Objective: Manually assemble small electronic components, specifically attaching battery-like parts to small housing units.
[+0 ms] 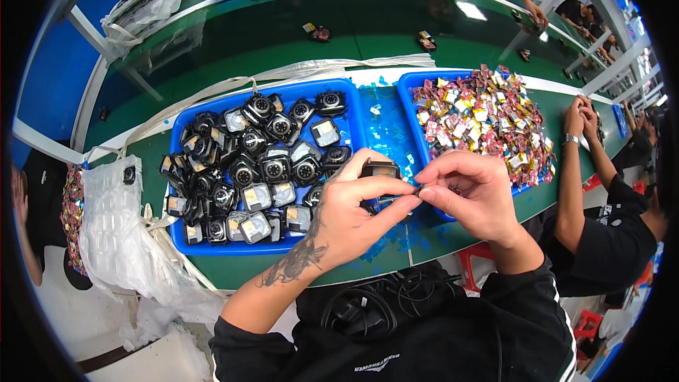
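Over the green bench, the left hand grips a black square watch-like case; the right hand pinches a small dark piece. This unit seems midway; similar black cases, probably left to do, crowd one blue plastic tray, red-yellow-white parts another.

2 blue trays; black casings with silver rings; pink, yellow, white parts; green table.
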Motion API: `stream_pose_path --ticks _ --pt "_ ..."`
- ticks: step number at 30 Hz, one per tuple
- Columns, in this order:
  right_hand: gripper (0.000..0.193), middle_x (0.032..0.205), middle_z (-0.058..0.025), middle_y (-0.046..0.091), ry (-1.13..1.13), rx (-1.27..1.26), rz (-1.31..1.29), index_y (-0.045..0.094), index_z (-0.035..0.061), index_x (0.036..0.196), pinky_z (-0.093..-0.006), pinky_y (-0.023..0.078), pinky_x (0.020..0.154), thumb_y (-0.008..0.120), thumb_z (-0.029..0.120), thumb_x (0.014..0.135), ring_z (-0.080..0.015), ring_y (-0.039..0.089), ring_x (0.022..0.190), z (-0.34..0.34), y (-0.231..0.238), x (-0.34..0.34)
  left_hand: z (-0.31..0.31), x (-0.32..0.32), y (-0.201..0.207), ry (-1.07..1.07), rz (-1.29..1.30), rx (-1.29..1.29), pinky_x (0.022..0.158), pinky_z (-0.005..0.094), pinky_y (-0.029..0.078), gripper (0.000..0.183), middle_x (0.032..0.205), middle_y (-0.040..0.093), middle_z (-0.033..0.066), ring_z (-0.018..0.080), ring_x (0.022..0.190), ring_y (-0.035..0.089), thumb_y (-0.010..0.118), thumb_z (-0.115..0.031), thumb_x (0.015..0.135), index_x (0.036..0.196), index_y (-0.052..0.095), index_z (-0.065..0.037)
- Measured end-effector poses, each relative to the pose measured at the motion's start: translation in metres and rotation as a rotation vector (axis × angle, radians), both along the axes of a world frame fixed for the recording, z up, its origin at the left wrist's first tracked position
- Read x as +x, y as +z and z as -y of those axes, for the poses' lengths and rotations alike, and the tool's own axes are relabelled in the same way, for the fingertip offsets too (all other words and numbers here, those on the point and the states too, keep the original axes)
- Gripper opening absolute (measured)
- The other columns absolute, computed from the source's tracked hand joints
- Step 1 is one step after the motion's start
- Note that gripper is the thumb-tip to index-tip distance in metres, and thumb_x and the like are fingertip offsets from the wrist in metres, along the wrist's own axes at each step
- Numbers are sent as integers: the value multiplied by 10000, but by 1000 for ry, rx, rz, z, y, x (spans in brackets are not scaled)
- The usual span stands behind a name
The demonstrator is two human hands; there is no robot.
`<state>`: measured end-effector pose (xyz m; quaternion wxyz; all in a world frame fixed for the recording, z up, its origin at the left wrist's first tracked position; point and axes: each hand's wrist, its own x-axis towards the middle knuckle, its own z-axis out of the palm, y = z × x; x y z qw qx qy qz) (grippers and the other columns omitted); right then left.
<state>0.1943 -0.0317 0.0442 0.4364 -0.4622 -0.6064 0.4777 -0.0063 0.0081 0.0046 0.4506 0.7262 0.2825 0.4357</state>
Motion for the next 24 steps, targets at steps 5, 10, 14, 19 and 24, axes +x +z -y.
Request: stream_pose_path --ticks 5,10,14,19,24 --pt "119 896 -85 676 19 -123 57 668 -57 993 -216 531 684 642 17 904 -76 622 791 -4 14 6 1 -2 0 51 -91 105 686 305 499 153 932 594 103 213 828 621 800 -78 747 879 731 -42" --pt "103 875 -64 666 228 -338 -10 658 -59 963 -214 537 704 615 23 917 -75 616 788 -15 20 15 1 0 1 89 -165 286 687 314 499 177 927 583 100 220 809 615 831 -73 693 838 729 -66" --pt "83 868 -47 651 289 -329 25 641 -57 951 -213 533 699 610 7 909 -61 599 792 -16 21 20 0 1 1 67 -158 272 691 314 500 185 937 583 98 219 810 614 837 -73 683 830 725 -73" --pt "77 831 -28 649 293 -245 166 637 -42 943 -205 514 659 621 14 892 -41 584 745 -14 26 21 1 1 0 36 -161 230 690 300 495 180 946 581 96 202 812 611 827 -52 695 838 718 -55" --pt "62 762 -6 642 274 -121 292 650 -24 906 -203 489 603 629 18 866 -29 572 685 -13 25 22 1 2 -1 -3 -165 204 692 292 492 168 955 581 102 195 816 613 810 -27 709 845 712 -38"
